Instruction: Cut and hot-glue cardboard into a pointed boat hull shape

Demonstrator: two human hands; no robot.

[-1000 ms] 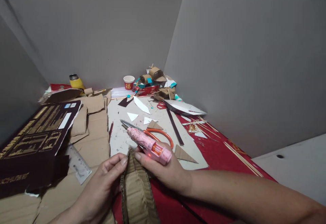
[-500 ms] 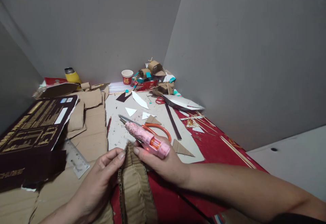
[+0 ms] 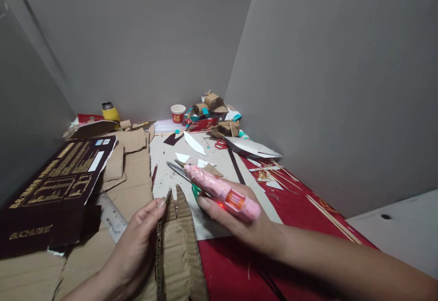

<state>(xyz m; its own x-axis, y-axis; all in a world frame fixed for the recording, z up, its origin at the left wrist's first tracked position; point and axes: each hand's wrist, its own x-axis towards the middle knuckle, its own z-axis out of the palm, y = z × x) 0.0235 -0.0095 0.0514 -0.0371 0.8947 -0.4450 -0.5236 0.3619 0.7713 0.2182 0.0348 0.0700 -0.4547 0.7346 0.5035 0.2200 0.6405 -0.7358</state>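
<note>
My right hand (image 3: 236, 221) grips a pink glue gun (image 3: 221, 191) with an orange band, its nozzle pointing up and left over the table. My left hand (image 3: 138, 246) holds the left side of a folded piece of corrugated cardboard (image 3: 178, 246), fingers curled against it. The cardboard's pointed top edges have come apart slightly. The glue gun sits to the right of the cardboard's tip, a little away from it. Metal scissor blades (image 3: 176, 169) stick out from under the gun; their orange handles are mostly hidden by my hand.
A dark maroon box with gold print (image 3: 54, 187) lies at left on flat cardboard sheets (image 3: 132, 182), with a clear ruler (image 3: 111, 212) beside it. Paper scraps (image 3: 193, 142), bamboo sticks (image 3: 328, 216), a red paper cup (image 3: 178, 113) and cardboard models (image 3: 214, 109) crowd the far corner. Grey walls close in.
My right hand with the glue gun has drawn back to the right, off the cardboard tip it was pinching. The cardboard's top edges now stand apart. My left hand still holds it.
</note>
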